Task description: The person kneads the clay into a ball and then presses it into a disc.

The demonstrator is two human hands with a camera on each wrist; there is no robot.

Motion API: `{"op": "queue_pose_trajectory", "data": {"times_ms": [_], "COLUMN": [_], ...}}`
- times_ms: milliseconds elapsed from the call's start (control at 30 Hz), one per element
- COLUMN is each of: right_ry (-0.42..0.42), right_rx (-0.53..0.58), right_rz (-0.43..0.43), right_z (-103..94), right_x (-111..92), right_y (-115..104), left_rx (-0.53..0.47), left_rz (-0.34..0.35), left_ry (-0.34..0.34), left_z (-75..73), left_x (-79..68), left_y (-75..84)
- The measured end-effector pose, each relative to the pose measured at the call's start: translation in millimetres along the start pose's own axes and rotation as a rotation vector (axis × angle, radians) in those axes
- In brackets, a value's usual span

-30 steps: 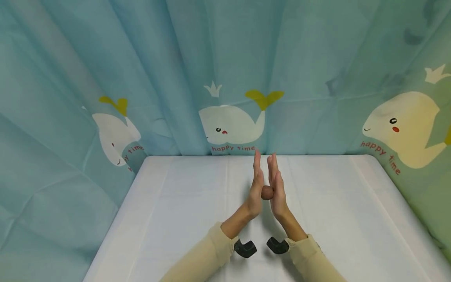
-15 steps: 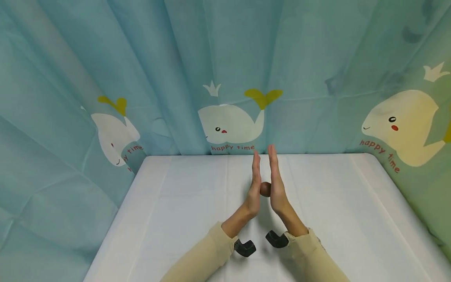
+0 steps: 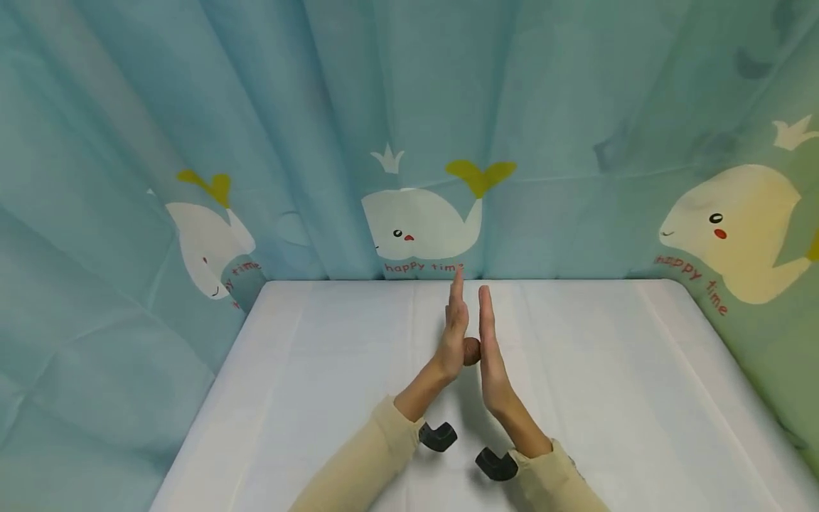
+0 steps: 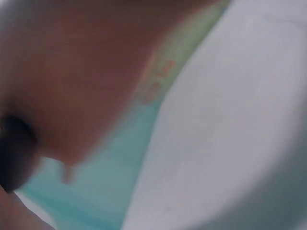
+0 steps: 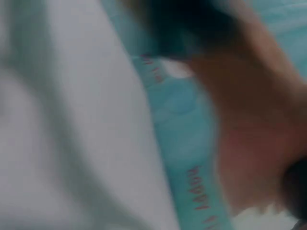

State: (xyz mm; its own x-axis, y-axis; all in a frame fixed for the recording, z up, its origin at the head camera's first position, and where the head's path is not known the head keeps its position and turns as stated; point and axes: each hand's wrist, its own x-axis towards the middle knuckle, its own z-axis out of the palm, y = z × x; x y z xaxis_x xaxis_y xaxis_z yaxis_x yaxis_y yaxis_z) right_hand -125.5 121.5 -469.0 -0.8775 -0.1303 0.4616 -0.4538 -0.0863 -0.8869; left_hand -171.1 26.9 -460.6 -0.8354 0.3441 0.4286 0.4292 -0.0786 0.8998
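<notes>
A small brown ball (image 3: 471, 351) is sandwiched between two flat palms above the white table. My left hand (image 3: 453, 338) presses it from the left, its fingers straight and pointing away from me. On the other side my right hand (image 3: 493, 363), also straight-fingered, lies against the ball and sits a little nearer to my body. Both palms partly cover the ball in the head view. The wrist views are blurred; a dark round shape, seemingly the ball (image 4: 15, 153), shows at the left edge of the left wrist view.
The white table (image 3: 345, 341) spreads out beneath both hands. Behind it and at its sides hangs a blue-green curtain (image 3: 550, 142) printed with whales. Black wrist cameras, a left one (image 3: 438, 436) and a right one (image 3: 496, 464), jut inward below the beige sleeves.
The palms slide against each other: the right hand went forward, then back toward me, while the left hand has come slightly forward. Both hands and the ball have shifted a little left.
</notes>
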Motion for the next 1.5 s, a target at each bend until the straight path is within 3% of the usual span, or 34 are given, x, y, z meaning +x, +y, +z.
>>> {"op": "queue_pose_trajectory", "data": {"times_ms": [133,267,433,633,800,933,1133,1500], "right_ry": [0.031,0.043,0.059,0.043,0.106,0.168,0.165,0.18], "right_rx": [0.015,0.04,0.052,0.053,0.017,-0.003,0.02,0.058], "right_rz": [0.024,0.07,0.096,0.094,0.066,0.093,0.138,0.171], "right_z": [-15.0,-24.4,-16.5,2.6,0.5,-11.0,-13.8,-12.6], "right_x": [16,21,8,-3,5,16,18,17], "right_y": [-6,6,19,10,1,1,7,7], "left_rx": [-0.13,-0.223,-0.195,-0.102,-0.031,-0.073,-0.213,-0.174], "left_rz": [-0.037,-0.034,-0.036,-0.028,-0.056,-0.081,-0.083,-0.08], "left_ry": [-0.065,-0.061,-0.036,0.03,0.003,-0.018,0.032,0.048], "left_z": [11.3,17.0,11.8,0.8,5.3,15.7,18.4,17.2], "left_x": [-14.2,-17.6,-9.2,6.4,1.1,-7.8,-5.5,-1.6], "left_y": [-0.5,11.0,16.4,3.8,-2.3,-0.6,6.3,1.3]}}
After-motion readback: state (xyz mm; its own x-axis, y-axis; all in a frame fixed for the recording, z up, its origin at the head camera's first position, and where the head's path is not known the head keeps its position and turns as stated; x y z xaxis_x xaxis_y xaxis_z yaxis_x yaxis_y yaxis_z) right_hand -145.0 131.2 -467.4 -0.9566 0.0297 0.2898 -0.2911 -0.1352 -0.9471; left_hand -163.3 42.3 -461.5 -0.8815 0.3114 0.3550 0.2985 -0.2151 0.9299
